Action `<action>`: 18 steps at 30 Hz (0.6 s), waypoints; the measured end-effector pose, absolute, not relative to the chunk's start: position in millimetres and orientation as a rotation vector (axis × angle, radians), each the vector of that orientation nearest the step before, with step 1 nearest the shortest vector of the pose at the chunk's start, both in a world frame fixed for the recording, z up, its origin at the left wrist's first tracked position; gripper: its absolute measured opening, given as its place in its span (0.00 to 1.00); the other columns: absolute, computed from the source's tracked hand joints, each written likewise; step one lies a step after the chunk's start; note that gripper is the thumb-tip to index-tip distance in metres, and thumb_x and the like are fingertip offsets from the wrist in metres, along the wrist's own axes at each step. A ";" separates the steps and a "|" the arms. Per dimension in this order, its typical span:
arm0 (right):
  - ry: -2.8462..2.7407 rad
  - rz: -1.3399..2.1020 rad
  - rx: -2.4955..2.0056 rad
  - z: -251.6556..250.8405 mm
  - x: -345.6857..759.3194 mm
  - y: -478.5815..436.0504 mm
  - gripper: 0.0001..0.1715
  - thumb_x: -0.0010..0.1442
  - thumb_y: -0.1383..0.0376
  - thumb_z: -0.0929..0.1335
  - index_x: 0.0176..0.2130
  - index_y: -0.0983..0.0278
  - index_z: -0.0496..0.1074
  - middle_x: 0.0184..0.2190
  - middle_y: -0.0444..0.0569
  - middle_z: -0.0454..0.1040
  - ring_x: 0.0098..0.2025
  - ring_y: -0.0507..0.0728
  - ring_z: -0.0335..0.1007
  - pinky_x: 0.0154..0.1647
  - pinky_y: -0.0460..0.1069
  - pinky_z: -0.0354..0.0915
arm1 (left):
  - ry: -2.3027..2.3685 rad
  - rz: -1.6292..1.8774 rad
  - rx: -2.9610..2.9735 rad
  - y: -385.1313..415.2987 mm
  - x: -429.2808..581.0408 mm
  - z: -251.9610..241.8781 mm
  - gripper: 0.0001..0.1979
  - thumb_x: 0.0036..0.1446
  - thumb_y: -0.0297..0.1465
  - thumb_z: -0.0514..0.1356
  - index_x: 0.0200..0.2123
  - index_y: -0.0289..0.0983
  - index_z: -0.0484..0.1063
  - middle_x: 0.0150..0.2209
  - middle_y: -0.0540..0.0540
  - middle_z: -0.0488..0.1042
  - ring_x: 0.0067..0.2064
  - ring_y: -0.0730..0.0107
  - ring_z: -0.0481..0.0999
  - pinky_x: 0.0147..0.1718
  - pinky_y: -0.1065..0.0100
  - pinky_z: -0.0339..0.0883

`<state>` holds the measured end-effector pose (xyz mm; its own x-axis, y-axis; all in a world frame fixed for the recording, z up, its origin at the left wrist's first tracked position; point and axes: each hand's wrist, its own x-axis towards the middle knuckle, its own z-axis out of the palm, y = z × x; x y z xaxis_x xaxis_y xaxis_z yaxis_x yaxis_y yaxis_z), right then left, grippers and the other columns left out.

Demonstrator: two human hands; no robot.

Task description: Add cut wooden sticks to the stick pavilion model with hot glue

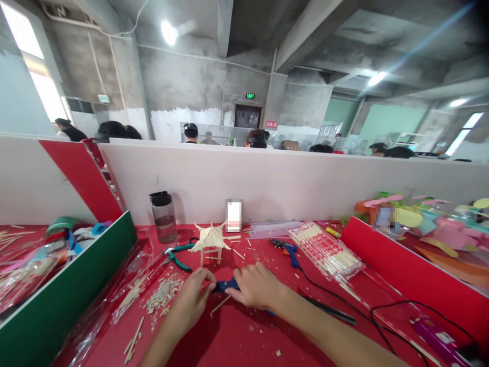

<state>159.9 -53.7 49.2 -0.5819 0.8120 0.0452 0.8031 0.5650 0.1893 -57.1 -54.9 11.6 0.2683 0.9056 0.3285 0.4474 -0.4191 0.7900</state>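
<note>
My right hand is wrapped round a dark blue hand tool that points left; my grip hides most of it, so its exact kind does not show. At the tool's front end my left hand is closed in a pinch, and what lies between its fingertips is too small to make out. A thin wooden stick lies slantwise just below the tool. Beyond both hands stands a small pavilion model of wooden sticks, with a pointed roof on thin legs.
Green-handled pliers and cut stick bits lie left, near a water bottle. A corded blue glue gun and packed sticks lie right. Green and red partitions flank the table; a phone stands behind.
</note>
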 end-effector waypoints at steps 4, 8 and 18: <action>2.677 0.155 1.733 45.5 177.8 -55.9 0.32 0.71 0.47 0.58 0.48 0.70 0.74 0.39 0.62 0.81 0.41 0.69 0.78 0.40 0.56 0.67 | 1.195 1.156 1.802 -52.2 -55.9 20.5 0.12 0.63 0.41 0.56 0.32 0.40 0.70 0.29 0.49 0.73 0.32 0.63 0.73 0.35 0.66 0.66; 2.493 0.052 2.118 32.0 197.3 -51.4 0.30 0.70 0.49 0.60 0.52 0.71 0.72 0.43 0.64 0.79 0.44 0.69 0.78 0.42 0.56 0.67 | 1.180 1.224 1.590 -50.6 -51.5 14.9 0.15 0.58 0.45 0.61 0.31 0.39 0.71 0.26 0.52 0.70 0.30 0.67 0.69 0.32 0.68 0.65; 2.389 0.084 2.287 -6.4 198.0 -44.3 0.28 0.67 0.57 0.64 0.58 0.74 0.69 0.58 0.70 0.69 0.60 0.73 0.65 0.58 0.65 0.59 | 1.011 1.271 1.018 -55.9 -38.8 1.8 0.21 0.44 0.45 0.73 0.35 0.37 0.78 0.31 0.49 0.77 0.33 0.68 0.76 0.37 0.68 0.70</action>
